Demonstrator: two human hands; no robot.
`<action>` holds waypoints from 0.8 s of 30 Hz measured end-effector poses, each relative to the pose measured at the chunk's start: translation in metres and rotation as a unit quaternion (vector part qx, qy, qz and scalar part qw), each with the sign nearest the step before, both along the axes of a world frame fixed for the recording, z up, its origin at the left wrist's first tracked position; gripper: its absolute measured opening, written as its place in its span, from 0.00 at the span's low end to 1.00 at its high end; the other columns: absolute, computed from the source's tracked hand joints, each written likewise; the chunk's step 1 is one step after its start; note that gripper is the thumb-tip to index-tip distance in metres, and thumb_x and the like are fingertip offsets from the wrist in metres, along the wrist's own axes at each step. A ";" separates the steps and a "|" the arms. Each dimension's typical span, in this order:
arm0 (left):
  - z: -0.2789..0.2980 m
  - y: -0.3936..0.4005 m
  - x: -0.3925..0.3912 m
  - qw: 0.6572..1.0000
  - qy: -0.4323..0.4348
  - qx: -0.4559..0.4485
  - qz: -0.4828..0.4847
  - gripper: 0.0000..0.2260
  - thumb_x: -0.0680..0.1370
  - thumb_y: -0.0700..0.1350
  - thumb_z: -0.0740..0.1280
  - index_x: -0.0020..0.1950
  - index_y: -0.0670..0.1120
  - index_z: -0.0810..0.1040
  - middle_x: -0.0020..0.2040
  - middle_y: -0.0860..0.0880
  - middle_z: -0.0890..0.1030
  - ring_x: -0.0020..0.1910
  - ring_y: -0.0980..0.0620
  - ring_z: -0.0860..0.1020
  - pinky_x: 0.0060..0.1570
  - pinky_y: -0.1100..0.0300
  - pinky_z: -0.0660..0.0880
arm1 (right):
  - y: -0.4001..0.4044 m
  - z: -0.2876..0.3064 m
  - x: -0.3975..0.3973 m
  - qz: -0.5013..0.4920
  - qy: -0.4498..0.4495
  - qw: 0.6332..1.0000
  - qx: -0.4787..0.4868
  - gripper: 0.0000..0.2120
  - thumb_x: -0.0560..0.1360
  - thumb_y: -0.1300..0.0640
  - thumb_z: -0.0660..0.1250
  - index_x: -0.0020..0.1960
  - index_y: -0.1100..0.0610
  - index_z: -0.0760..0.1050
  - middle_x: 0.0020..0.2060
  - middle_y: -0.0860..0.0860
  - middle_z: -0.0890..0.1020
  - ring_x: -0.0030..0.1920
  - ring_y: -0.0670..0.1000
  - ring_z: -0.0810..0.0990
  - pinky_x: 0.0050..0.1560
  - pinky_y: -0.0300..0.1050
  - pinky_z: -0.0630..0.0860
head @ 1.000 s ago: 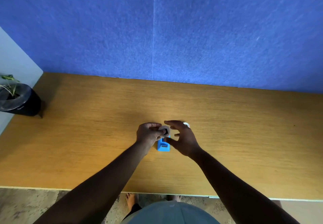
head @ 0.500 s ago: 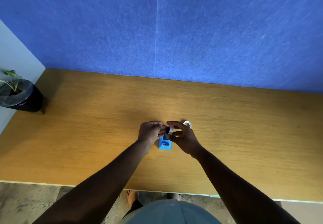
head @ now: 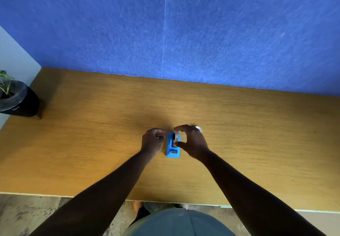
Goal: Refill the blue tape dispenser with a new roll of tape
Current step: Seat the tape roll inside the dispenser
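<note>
Wooden table point(head: 239, 143), one blue dispenser point(head: 172, 150), two tape rolls point(head: 176, 136)

The support surface is a wooden table point(head: 239, 125) with a light brown grain finish, its far edge set against a blue felt wall panel point(head: 184, 33). Near the middle of the tabletop stands a blue tape dispenser point(head: 172, 150), its length running from the near edge toward the wall. Just beyond and to the right of it, a small white ring point(head: 199, 129) lies flat on the wood, partly hidden. The rest of the visible surface is bare wood.
</note>
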State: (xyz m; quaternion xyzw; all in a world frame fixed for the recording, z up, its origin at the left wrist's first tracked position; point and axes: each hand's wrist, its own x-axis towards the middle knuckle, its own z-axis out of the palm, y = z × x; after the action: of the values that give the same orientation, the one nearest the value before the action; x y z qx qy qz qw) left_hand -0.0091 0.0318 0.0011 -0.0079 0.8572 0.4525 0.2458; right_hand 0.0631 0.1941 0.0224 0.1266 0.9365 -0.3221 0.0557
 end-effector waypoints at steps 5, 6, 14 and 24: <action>-0.006 0.003 -0.002 0.999 -0.011 -0.010 -0.039 0.14 0.78 0.38 0.71 0.64 0.45 0.81 0.60 0.50 0.84 0.59 0.53 0.82 0.56 0.62 0.78 | -0.001 -0.005 -0.004 0.008 0.003 1.000 0.026 0.27 0.69 0.56 0.82 0.65 0.50 0.79 0.62 0.46 0.83 0.64 0.49 0.77 0.56 0.40 0.73; -0.008 0.003 -0.002 0.999 -0.020 -0.004 -0.045 0.16 0.78 0.38 0.71 0.66 0.45 0.80 0.62 0.49 0.83 0.61 0.52 0.81 0.58 0.59 0.79 | -0.001 -0.006 -0.004 0.010 0.005 0.999 0.030 0.27 0.68 0.56 0.82 0.65 0.50 0.80 0.62 0.46 0.83 0.63 0.49 0.77 0.56 0.42 0.74; -0.015 0.006 -0.002 0.997 -0.020 0.011 -0.079 0.20 0.76 0.36 0.73 0.67 0.46 0.79 0.64 0.50 0.82 0.63 0.51 0.81 0.61 0.53 0.80 | -0.003 -0.008 -0.006 0.004 0.017 0.998 0.067 0.26 0.67 0.54 0.83 0.63 0.48 0.80 0.59 0.44 0.83 0.61 0.48 0.76 0.57 0.45 0.77; -0.018 0.008 -0.002 0.997 -0.019 0.001 -0.079 0.20 0.75 0.36 0.74 0.67 0.46 0.78 0.63 0.50 0.82 0.62 0.51 0.81 0.60 0.55 0.80 | -0.004 -0.009 -0.003 0.009 0.012 0.996 0.082 0.26 0.68 0.53 0.82 0.65 0.49 0.79 0.60 0.45 0.83 0.62 0.48 0.77 0.58 0.46 0.78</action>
State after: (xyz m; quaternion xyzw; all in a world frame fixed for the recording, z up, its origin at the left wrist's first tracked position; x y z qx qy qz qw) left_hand -0.0113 0.0398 -0.0166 0.0516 0.8497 0.4324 0.2972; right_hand 0.0597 0.1901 0.0133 0.1182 0.9616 -0.2448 0.0372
